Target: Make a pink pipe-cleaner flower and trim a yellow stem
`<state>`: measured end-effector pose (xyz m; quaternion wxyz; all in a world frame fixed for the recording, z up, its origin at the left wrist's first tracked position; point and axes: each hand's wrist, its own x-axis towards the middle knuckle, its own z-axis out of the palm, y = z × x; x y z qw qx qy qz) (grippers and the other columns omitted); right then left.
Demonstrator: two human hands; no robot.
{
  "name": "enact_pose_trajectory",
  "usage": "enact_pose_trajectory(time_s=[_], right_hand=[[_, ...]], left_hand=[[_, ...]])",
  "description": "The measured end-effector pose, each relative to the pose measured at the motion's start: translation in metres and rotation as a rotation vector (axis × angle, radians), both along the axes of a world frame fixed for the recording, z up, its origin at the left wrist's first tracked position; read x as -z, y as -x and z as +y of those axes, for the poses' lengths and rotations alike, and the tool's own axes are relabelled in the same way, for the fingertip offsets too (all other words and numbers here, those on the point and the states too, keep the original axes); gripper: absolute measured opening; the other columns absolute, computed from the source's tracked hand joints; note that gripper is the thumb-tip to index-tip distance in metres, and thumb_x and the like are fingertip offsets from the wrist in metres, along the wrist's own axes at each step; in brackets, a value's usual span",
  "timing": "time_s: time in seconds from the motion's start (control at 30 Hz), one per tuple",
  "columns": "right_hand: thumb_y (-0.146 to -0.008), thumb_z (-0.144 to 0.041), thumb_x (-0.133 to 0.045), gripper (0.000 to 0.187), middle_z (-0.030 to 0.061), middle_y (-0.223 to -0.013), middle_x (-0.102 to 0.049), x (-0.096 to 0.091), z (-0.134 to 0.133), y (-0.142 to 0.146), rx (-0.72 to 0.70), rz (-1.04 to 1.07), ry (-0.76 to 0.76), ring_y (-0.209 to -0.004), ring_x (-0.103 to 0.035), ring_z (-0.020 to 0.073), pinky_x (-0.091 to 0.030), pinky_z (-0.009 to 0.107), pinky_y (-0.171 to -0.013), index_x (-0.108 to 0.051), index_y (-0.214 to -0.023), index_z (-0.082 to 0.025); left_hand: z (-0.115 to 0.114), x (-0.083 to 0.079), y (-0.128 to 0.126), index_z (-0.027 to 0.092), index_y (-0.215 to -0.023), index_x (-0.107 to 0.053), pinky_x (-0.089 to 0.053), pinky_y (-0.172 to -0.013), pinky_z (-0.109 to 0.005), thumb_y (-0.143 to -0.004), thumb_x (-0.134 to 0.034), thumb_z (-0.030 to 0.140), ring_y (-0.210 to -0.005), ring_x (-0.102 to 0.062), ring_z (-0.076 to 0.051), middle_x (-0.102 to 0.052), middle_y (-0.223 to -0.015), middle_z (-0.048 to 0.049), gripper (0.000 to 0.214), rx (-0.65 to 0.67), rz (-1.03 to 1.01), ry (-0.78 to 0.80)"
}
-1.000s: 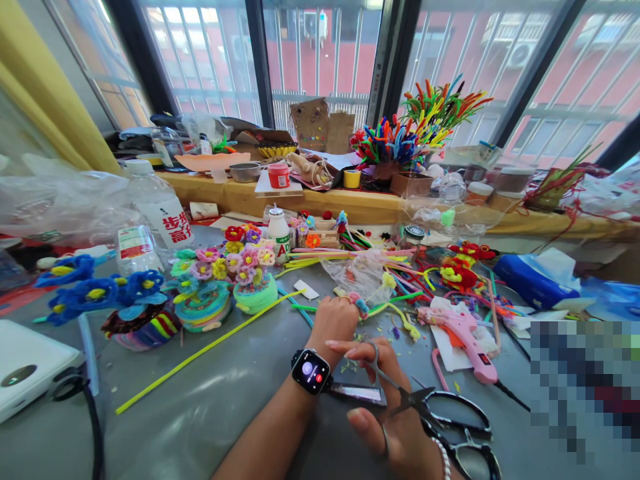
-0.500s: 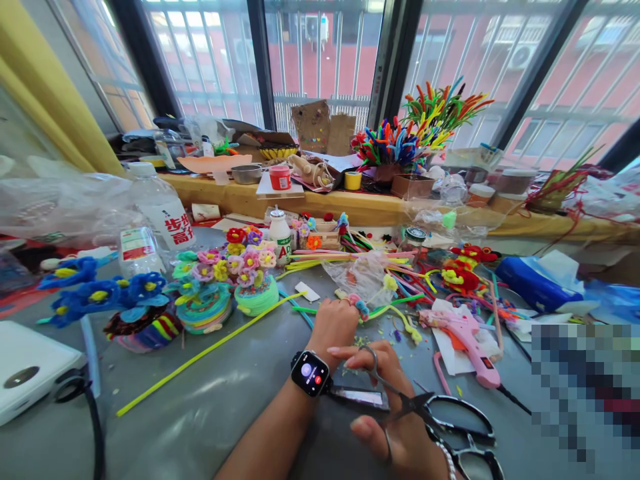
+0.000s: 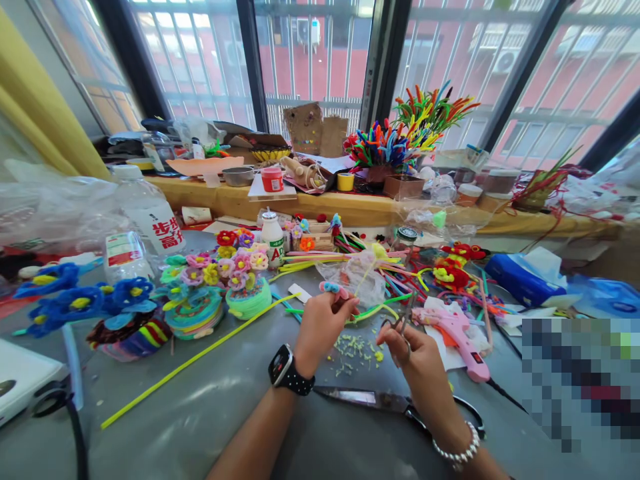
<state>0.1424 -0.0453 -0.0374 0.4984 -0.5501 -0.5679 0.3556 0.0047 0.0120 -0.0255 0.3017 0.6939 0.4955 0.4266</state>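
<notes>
My left hand (image 3: 320, 323) pinches a small pipe-cleaner flower (image 3: 334, 289), lifted off the worktop (image 3: 210, 413) so its stem hangs free. My right hand (image 3: 417, 357) is closed through the loops of small scissors (image 3: 403, 327), blades angled toward that stem (yellow clippings (image 3: 353, 350) lie just below). Big scissors (image 3: 380, 400) rest near my wrists. The glue gun (image 3: 453, 330) crowds the right; there's open room to the left.

A hobby craft workspace by a window: the grey tabletop (image 3: 200, 413) is strewn with pipe cleaners (image 3: 345, 257), finished chenille flowers (image 3: 220, 267), a pink glue gun (image 3: 457, 333), large scissors (image 3: 385, 401), with more supplies crowding the wooden sill (image 3: 360, 207).
</notes>
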Motion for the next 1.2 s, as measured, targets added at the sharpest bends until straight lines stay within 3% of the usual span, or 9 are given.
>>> enact_pose_trajectory(time_s=[0.13, 0.37, 0.53, 0.67, 0.8, 1.0, 1.2], right_hand=[[-0.066, -0.045, -0.055, 0.031, -0.0046, -0.05, -0.039, 0.002, 0.005, -0.001, -0.09, 0.018, 0.1, -0.045, -0.032, 0.0079, -0.026, 0.02, -0.043, -0.055, -0.062, -0.015], [-0.061, -0.041, -0.062, 0.027, -0.0057, -0.047, -0.04, 0.001, 0.009, -0.001, -0.121, 0.079, 0.2, -0.042, -0.035, 0.0071, -0.029, 0.019, -0.041, -0.057, -0.068, -0.015], [-0.059, -0.039, -0.064, 0.028, -0.0072, -0.044, -0.039, 0.002, 0.011, -0.003, -0.164, 0.16, 0.244, -0.04, -0.035, 0.0061, -0.027, 0.017, -0.037, -0.056, -0.07, -0.015], [-0.057, -0.043, -0.063, 0.033, -0.0053, -0.048, -0.045, 0.003, 0.011, -0.005, -0.221, 0.179, 0.28, -0.04, -0.037, 0.0069, -0.028, 0.018, -0.038, -0.055, -0.072, -0.015], [-0.06, -0.05, -0.058, 0.036, -0.0053, -0.046, -0.04, 0.004, 0.012, -0.005, -0.237, 0.078, 0.247, -0.041, -0.035, 0.0073, -0.027, 0.019, -0.039, -0.054, -0.064, -0.015], [-0.061, -0.045, -0.06, 0.029, -0.0064, -0.042, -0.034, 0.002, 0.012, -0.007, -0.011, -0.278, 0.095, -0.042, -0.033, 0.0086, -0.023, 0.02, -0.04, -0.056, -0.057, -0.017], [-0.06, -0.04, -0.063, 0.024, -0.005, -0.044, -0.043, 0.008, 0.013, -0.01, -0.048, -0.266, 0.097, -0.042, -0.039, 0.0094, -0.029, 0.02, -0.04, -0.059, -0.063, -0.016]], left_hand=[[-0.005, -0.003, -0.002, 0.017, -0.065, -0.055, -0.043, -0.056, -0.023, -0.073, -0.049, 0.029, -0.056, -0.059, -0.013, -0.064, -0.061, -0.0009, 0.016, -0.064, 0.13, -0.098], [-0.008, -0.002, -0.003, 0.016, -0.071, -0.06, -0.039, -0.056, -0.025, -0.077, -0.042, 0.03, -0.06, -0.058, -0.016, -0.065, -0.064, -0.0046, 0.023, -0.245, 0.506, -0.27], [-0.009, -0.001, -0.002, 0.018, -0.072, -0.061, -0.037, -0.056, -0.026, -0.077, -0.043, 0.027, -0.059, -0.057, -0.017, -0.064, -0.064, -0.004, 0.021, -0.274, 0.668, -0.397], [-0.01, -0.001, -0.002, 0.017, -0.074, -0.061, -0.036, -0.055, -0.027, -0.077, -0.043, 0.026, -0.058, -0.056, -0.017, -0.063, -0.061, -0.0044, 0.02, -0.294, 0.739, -0.45], [-0.011, -0.001, -0.003, 0.016, -0.067, -0.059, -0.035, -0.054, -0.027, -0.077, -0.042, 0.025, -0.058, -0.055, -0.018, -0.061, -0.058, -0.0046, 0.022, -0.32, 0.76, -0.479], [-0.014, -0.004, -0.002, 0.016, -0.069, -0.059, -0.036, -0.058, -0.028, -0.075, -0.045, 0.023, -0.06, -0.054, -0.018, -0.059, -0.059, -0.0049, 0.017, -0.281, 0.819, -0.572], [-0.016, -0.006, -0.003, 0.017, -0.072, -0.059, -0.036, -0.062, -0.03, -0.074, -0.045, 0.02, -0.065, -0.053, -0.018, -0.06, -0.064, -0.0048, 0.014, -0.278, 0.789, -0.569]])
